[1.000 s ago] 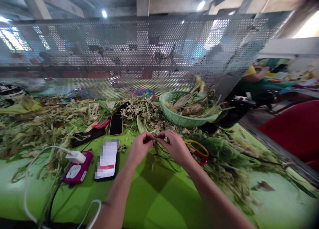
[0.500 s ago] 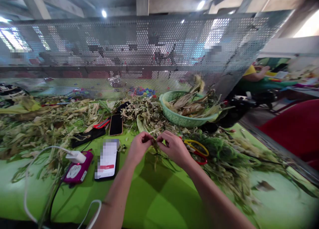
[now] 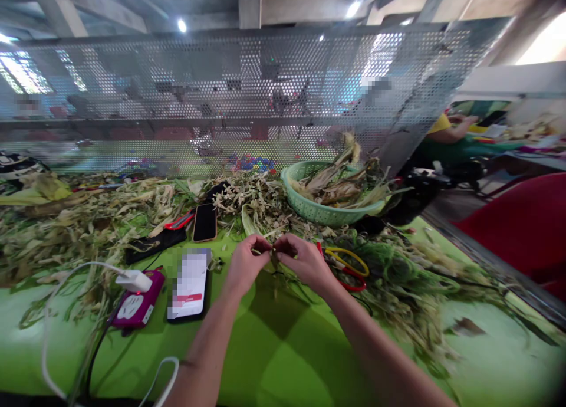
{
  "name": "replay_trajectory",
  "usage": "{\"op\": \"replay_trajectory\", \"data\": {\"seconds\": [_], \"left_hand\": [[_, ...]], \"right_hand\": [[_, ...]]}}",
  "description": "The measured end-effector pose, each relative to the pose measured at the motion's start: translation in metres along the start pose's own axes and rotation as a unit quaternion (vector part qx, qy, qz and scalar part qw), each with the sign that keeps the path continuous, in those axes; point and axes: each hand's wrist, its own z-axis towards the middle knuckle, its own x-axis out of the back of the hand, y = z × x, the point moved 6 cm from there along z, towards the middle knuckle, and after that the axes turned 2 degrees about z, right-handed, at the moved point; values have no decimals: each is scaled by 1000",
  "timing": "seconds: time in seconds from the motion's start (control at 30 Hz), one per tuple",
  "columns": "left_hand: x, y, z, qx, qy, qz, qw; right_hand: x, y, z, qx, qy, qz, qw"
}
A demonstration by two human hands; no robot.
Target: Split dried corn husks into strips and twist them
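Observation:
Over the green table [image 3: 274, 366], my left hand [image 3: 248, 262] and my right hand [image 3: 303, 259] meet with their fingertips almost touching. Both pinch a thin strip of dried husk [image 3: 276, 271], whose loose end hangs below the fingers. Its exact shape between the fingertips is too small to make out. Just right of my right hand lie scissors [image 3: 349, 262] with yellow and red handles, partly covered by that hand. A long pale husk leaf [image 3: 252, 223] lies behind my hands among dried scraps [image 3: 247, 194].
A light green basket [image 3: 331, 213] of dried husks stands behind right. On the left are a lit phone [image 3: 190, 286], a dark phone [image 3: 206, 222], a red cutter [image 3: 180, 219] and a purple power strip [image 3: 139, 301] with cables. A perforated metal screen [image 3: 212, 100] rises behind; a red chair [image 3: 526, 230] is right.
My fingertips have shifted slightly, and the right hand has come a little closer to the left. Both still pinch the strip. The whole view has moved slightly; the table items stay in place.

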Motion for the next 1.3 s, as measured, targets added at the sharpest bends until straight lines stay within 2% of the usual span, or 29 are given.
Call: {"op": "replay_trajectory", "data": {"seconds": [0.23, 0.4, 0.6, 0.77, 0.97, 1.3], "left_hand": [[-3, 8, -5, -58, 26, 118, 991], [-6, 17, -10, -117, 56, 199, 972], [-8, 23, -14, -167, 76, 230, 956], [-8, 27, -17, -191, 79, 213, 955], [-10, 29, -18, -210, 76, 200, 954], [-7, 30, -17, -218, 85, 179, 955]], "right_hand": [[-12, 29, 2, -84, 16, 154, 984], [-14, 25, 2, -117, 11, 248, 961], [-16, 20, 1, -140, 6, 313, 940], [-16, 23, 0, -145, 17, 330, 933], [-12, 24, 2, -108, 26, 293, 950], [-2, 15, 5, -97, 5, 245, 965]]}}
